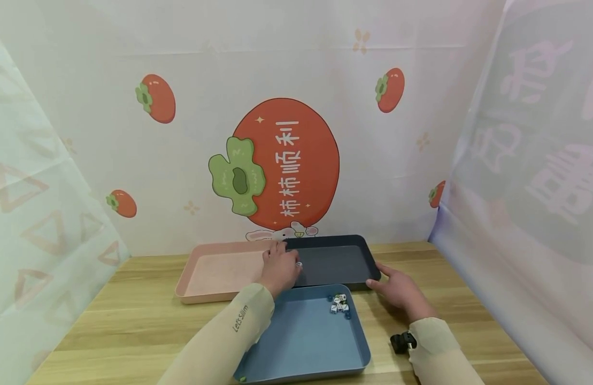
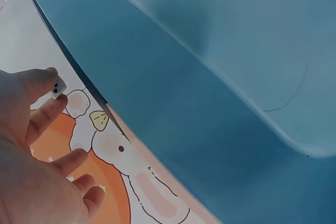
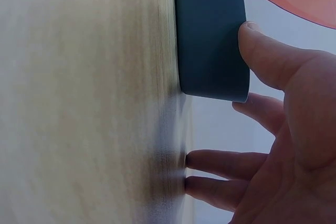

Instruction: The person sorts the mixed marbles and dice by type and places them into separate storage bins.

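Observation:
My left hand (image 1: 280,268) pinches a white die (image 2: 59,88) between thumb and forefinger, the other fingers loosely bent. It is above the place where the pink tray (image 1: 219,274) meets the black tray (image 1: 334,264). At the black tray's front right corner, my right hand (image 1: 399,289) grips the rim, with thumb in front and forefinger along the side. Closer to me lies the blue tray (image 1: 310,347). Several white dice (image 1: 340,307) cluster in its far right corner, beside small dark blue pieces (image 1: 347,315).
All three trays are on a wooden table (image 1: 118,321). A small green piece (image 1: 243,379) is at the blue tray's near left corner. A black object (image 1: 402,342) is by the right cuff. Printed cloth (image 1: 190,155) hangs behind and at both sides.

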`<state>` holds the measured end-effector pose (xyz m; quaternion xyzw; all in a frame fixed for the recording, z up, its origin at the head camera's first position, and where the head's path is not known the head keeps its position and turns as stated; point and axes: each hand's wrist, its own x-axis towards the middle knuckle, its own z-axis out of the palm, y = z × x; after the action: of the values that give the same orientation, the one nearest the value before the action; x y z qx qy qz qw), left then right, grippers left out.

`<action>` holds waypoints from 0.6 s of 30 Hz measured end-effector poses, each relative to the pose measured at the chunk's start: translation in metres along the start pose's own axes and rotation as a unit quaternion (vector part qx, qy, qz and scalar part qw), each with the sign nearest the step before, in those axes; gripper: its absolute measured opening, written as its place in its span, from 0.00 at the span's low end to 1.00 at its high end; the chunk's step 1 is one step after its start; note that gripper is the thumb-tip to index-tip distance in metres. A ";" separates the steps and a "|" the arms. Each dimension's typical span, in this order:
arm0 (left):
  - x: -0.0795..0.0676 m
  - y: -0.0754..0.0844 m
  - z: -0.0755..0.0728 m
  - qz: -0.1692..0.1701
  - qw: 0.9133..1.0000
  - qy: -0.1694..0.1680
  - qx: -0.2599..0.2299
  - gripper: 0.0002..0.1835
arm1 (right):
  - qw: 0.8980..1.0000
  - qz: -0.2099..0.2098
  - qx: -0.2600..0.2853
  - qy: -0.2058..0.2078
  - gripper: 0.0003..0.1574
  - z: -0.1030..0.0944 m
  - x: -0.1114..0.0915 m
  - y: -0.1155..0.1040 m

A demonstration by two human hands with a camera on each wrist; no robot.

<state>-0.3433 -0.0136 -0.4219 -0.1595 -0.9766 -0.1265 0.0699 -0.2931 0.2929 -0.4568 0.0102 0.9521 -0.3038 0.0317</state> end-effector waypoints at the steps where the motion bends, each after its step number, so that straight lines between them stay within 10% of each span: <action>1: 0.000 0.000 0.001 -0.001 1.000 0.001 0.001 0.12 | 1.000 -0.001 -0.001 0.000 0.51 0.000 0.000 0.000; 18: -0.005 0.013 0.007 0.015 1.000 -0.015 -0.003 0.24 | 1.000 -0.002 -0.008 -0.002 0.51 0.000 -0.001 -0.001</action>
<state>-0.3350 -0.0008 -0.4265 -0.1766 -0.9746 -0.1257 0.0568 -0.2925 0.2922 -0.4561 0.0080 0.9544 -0.2967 0.0329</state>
